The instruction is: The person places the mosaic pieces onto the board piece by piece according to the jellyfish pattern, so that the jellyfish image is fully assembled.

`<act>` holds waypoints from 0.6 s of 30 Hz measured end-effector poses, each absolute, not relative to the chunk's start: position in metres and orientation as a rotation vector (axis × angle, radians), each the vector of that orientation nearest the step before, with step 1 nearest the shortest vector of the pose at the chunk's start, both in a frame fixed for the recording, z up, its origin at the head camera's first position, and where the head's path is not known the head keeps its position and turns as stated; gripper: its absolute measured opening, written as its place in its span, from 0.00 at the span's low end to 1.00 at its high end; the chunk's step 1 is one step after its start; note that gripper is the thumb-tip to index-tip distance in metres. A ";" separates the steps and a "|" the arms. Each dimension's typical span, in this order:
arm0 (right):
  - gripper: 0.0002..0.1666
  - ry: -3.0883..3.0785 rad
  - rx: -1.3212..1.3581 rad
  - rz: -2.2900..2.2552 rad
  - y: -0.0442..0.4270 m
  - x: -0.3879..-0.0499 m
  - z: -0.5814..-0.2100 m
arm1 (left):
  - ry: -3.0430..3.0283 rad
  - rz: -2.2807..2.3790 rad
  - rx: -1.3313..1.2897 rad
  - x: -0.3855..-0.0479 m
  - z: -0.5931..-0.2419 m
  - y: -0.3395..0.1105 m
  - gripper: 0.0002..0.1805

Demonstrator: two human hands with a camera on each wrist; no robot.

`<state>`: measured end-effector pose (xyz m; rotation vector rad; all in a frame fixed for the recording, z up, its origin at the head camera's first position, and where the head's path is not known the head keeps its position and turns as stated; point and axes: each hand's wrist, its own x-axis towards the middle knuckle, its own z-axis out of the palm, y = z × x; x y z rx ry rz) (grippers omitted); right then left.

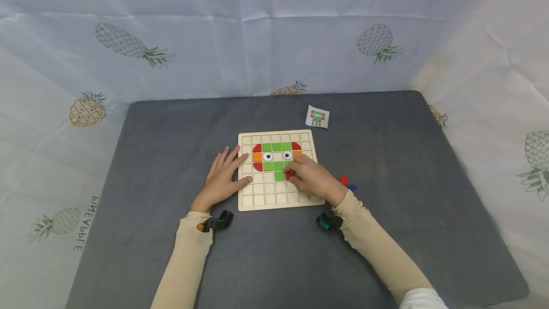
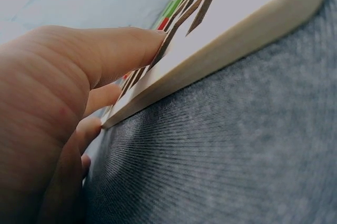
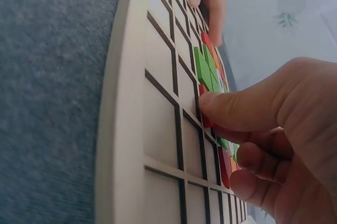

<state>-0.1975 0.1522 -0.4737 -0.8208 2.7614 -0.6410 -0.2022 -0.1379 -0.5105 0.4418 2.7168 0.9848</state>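
A pale wooden grid board (image 1: 274,198) lies on the table with green, red and orange pieces and two eye pieces in its cells. The left hand (image 1: 223,179) rests spread on the board's left edge; in the left wrist view its thumb (image 2: 124,50) lies on the grid. With thumb and fingers the right hand (image 1: 315,179) pinches a red piece (image 1: 288,175) beside the lowest green piece (image 1: 279,176). The right wrist view shows the right hand (image 3: 263,124) with its thumb on that red piece (image 3: 203,109), partly hidden by the thumb.
A small picture card (image 1: 317,117) lies behind the board on the dark grey table (image 1: 274,256). Loose red (image 1: 344,180) and blue (image 1: 352,187) pieces are right of the board, beside the right wrist. A pineapple-print cloth (image 1: 240,51) hangs behind the table.
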 end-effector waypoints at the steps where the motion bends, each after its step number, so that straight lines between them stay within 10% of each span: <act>1: 0.14 2.760 -0.818 -0.640 0.152 -0.197 -0.474 | 2.718 0.984 0.442 -0.202 -0.511 -0.138 0.42; 18: 0.13 2.771 -0.896 -0.663 0.148 -0.190 -0.474 | 2.714 0.992 0.444 -0.201 -0.508 -0.138 0.42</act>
